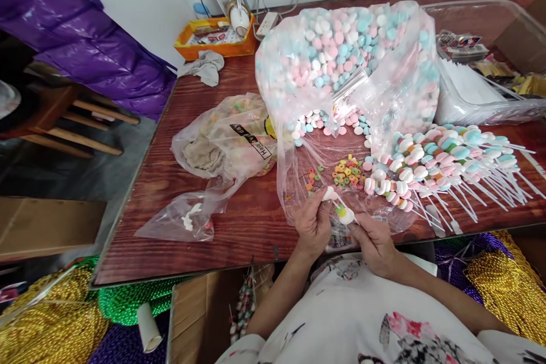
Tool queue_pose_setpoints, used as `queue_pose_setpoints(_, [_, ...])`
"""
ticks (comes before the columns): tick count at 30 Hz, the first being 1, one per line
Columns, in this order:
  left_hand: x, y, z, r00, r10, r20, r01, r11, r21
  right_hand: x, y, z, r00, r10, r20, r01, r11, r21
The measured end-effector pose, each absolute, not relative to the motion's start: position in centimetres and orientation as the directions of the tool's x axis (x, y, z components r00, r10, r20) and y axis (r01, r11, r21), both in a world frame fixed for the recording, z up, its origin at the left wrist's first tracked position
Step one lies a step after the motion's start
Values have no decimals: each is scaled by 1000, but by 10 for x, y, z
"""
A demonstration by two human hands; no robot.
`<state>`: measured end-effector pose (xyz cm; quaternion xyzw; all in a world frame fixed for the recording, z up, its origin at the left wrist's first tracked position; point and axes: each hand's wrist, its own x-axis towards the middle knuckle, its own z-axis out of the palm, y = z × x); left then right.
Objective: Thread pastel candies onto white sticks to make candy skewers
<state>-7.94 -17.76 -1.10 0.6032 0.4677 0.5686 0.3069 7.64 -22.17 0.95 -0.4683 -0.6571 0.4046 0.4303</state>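
Observation:
My left hand (pixel 313 226) is closed, pinching a pale pink candy-like bead (pixel 329 193) between thumb and fingers. Close beside it, my right hand (pixel 375 243) grips a thin white stick carrying a white bead (pixel 346 216) and small yellow and green rings. Just beyond both hands lies a small pile of coloured rings (pixel 347 172) on clear plastic. Pink, white and blue beads (pixel 336 45) fill a large clear bag (pixel 273 77), some spilling at its mouth. To the right, finished-looking beaded sticks (pixel 447 162) lie heaped together, white ends toward me.
A knotted plastic bag (pixel 230 136) and a small clear bag (pixel 170 219) lie on the left of the wooden table (pixel 140 250). An orange tray (pixel 187 48) and grey cloth (pixel 207 67) sit behind. A clear bin (pixel 482 111) stands back right. Gold bead strands (pixel 55 318) hang below.

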Motion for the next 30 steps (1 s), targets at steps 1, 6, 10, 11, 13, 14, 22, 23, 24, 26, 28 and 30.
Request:
queue_pose_setpoints(1, [-83, -176, -10, -36, 868, 495, 305, -462, 833, 77, -222, 9, -185, 965, 185, 256, 229, -939])
queue_pose_setpoints(6, [-86, -175, -11, 124, 717, 686, 472, -651, 595, 77, -223, 8, -167, 969, 183, 214, 217, -953])
queue_pose_setpoints(10, [-75, -189, -15, 221, 737, 639, 434, -661, 612, 79, -223, 6, -131, 974, 183, 217, 209, -954])
queue_pose_setpoints(11, [-74, -191, -14, 246, 743, 622, 418, -661, 624, 82, -222, 5, -118, 977, 179, 234, 202, -951])
queue_pose_setpoints(13, [-75, -189, -11, 300, 750, 589, 385, -660, 645, 92, -220, 1, -67, 984, 164, 282, 177, -943])
queue_pose_setpoints(14, [-77, -184, -9, 313, 764, 564, 381, -645, 663, 98, -218, -1, -21, 988, 154, 302, 153, -941])
queue_pose_setpoints(22, [-82, -93, 1, 528, 823, 210, 710, -563, 423, 122, -210, -15, 137, 981, 138, 313, 89, -945])
queue_pose_setpoints(23, [-79, -88, 1, 568, 804, 177, 717, -589, 373, 122, -210, -16, 127, 981, 147, 329, 98, -939])
queue_pose_setpoints(24, [-76, -86, 0, 589, 791, 163, 723, -607, 330, 122, -210, -17, 121, 981, 151, 339, 102, -935])
queue_pose_setpoints(26, [-72, -88, 0, 592, 784, 186, 743, -621, 249, 123, -211, -18, 106, 984, 143, 343, 99, -934])
queue_pose_setpoints(28, [-71, -95, -1, 577, 779, 246, 758, -623, 193, 125, -210, -21, 67, 989, 130, 349, 99, -932])
queue_pose_setpoints(30, [-72, -101, -2, 575, 761, 300, 747, -638, 186, 127, -209, -23, 6, 991, 132, 384, 119, -915])
